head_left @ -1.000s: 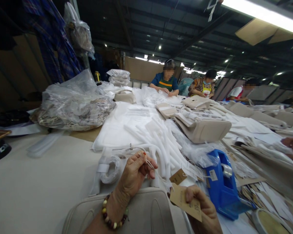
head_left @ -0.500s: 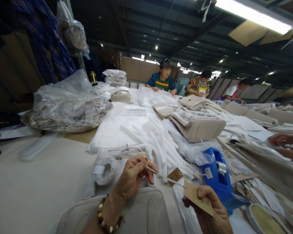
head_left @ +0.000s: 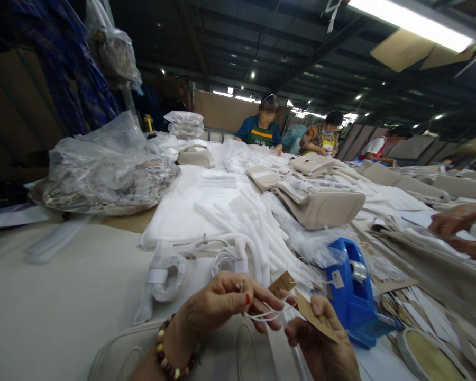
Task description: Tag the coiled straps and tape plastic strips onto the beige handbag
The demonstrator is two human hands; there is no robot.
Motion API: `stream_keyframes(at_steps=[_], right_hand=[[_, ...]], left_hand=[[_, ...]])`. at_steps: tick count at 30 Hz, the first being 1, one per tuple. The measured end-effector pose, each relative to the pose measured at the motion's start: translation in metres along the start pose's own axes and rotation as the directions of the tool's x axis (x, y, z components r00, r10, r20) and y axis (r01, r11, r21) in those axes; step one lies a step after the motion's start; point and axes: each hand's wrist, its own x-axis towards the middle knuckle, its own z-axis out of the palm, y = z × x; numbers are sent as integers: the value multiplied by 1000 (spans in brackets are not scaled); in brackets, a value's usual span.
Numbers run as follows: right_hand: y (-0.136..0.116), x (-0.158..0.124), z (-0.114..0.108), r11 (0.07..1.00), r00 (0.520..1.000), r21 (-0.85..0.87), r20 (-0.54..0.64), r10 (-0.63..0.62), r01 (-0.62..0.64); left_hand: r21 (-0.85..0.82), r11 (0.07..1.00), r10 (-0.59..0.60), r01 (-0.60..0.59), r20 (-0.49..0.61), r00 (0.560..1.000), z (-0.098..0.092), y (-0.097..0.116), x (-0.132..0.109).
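My right hand (head_left: 321, 338) pinches a brown cardboard hang tag (head_left: 311, 317) between thumb and fingers. A white string (head_left: 267, 316) loops from the tag to my left hand (head_left: 230, 301), whose closed fingers hold it. A beaded bracelet circles the left wrist. Beneath both hands lies a beige handbag (head_left: 206, 352), partly covered by my arms. A second brown tag (head_left: 282, 284) rests just behind the held one. Two wrapped coils, a near one (head_left: 168, 278) and another (head_left: 226, 260), lie beyond the left hand.
A blue tape dispenser (head_left: 351, 291) stands right of my hands, near a round tape roll (head_left: 432, 354). White padding strips (head_left: 246, 222) and beige bags (head_left: 325, 209) cover the middle. A plastic bag of parts (head_left: 111, 169) sits left. A co-worker's hands (head_left: 456, 225) reach in at right.
My hands have come closer together and slightly lower. The string, stretched taut before, now hangs in slack loops between them. The view has shifted slightly.
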Motion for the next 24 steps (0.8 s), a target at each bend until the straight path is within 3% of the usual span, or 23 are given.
stream_keyframes(at_steps=[6, 10, 19, 24], right_hand=[[21, 1, 5, 996, 989, 37, 121, 80, -85], [35, 3, 7, 992, 961, -46, 249, 121, -113], [36, 6, 4, 984, 950, -119, 268, 159, -131], [36, 7, 11, 985, 938, -81, 302, 170, -152]], left_hand=[[-132, 987, 101, -94, 42, 994, 1, 1, 0], [-177, 974, 149, -144, 11, 989, -3, 1, -2], [-177, 949, 241, -262, -130, 962, -12, 4, 0], [-180, 948, 242, -263, -129, 962, -11, 5, -1]])
